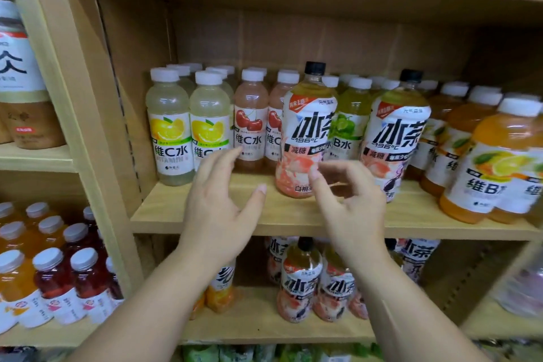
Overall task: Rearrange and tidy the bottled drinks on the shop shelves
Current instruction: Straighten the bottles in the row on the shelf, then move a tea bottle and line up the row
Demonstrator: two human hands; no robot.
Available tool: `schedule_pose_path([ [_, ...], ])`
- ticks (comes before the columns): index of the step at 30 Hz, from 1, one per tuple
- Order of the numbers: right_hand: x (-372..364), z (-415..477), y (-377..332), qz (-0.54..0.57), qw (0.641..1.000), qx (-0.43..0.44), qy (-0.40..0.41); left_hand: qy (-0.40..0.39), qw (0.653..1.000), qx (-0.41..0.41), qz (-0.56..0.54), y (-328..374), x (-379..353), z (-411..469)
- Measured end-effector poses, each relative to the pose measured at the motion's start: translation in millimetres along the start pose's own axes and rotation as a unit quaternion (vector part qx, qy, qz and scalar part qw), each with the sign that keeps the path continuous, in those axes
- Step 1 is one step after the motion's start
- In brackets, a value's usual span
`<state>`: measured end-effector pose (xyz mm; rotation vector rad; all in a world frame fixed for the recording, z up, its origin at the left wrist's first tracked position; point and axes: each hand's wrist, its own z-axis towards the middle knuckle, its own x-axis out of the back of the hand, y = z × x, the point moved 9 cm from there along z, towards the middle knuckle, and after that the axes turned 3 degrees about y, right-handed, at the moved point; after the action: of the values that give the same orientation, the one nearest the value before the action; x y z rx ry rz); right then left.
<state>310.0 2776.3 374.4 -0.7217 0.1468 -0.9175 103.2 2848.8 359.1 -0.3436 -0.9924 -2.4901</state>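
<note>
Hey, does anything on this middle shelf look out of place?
Yes: the left iced tea bottle and right iced tea bottle, taller and black-capped, stand among white-capped vitamin waters; their kind sits on the lower shelf.

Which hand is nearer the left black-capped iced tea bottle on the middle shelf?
Right. The right hand sits at the lower label of the bottle; the left hand is off to its left.

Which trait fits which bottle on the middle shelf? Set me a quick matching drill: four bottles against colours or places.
Bottles:
1. left lemon bottle
2. cherry bottle
3. tall tea bottle
4. orange bottle

Traits:
A. black cap
B. furthest right of the four
C. pink drink
D. furthest left of the four

Pairs: 1-D, 2-C, 3-A, 4-B.
</note>
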Motion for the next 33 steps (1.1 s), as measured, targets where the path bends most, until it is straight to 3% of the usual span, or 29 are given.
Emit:
schedule_pose_path([
  [3, 60.8, 20.9, 33.3, -0.053, 0.994, -0.026, 0.092, -0.038, 0.998, 0.038, -0.034, 19.9, -33.1, 9.3],
  [5, 85.0, 36.5, 64.8, -0.093, 0.987, -0.086, 0.095, -0.059, 0.994, 0.082, -0.041, 25.5, -51.9, 18.4],
  [11, 71.9, 69.8, 107.5, -0.038, 0.975, -0.194, -0.104, -0.085, 0.977, 0.175, -0.086, 20.3, -91.0, 49.1],
  [19, 72.5, 89.3, 116.0, -0.033, 0.979, -0.181, -0.086, -0.031, 0.981, 0.191, -0.026, 31.4, -96.7, 67.4],
  [25, 105.2, 65.5, 101.9, -0.001, 0.984, -0.153, -0.09, -0.012, 0.988, 0.151, 0.001, 67.8, -80.5, 35.9],
  [33, 214.9, 6.7, 88.9, 0.059, 0.979, -0.151, -0.128, -0.052, 0.98, 0.145, -0.128, 146.1, -84.7, -49.5],
])
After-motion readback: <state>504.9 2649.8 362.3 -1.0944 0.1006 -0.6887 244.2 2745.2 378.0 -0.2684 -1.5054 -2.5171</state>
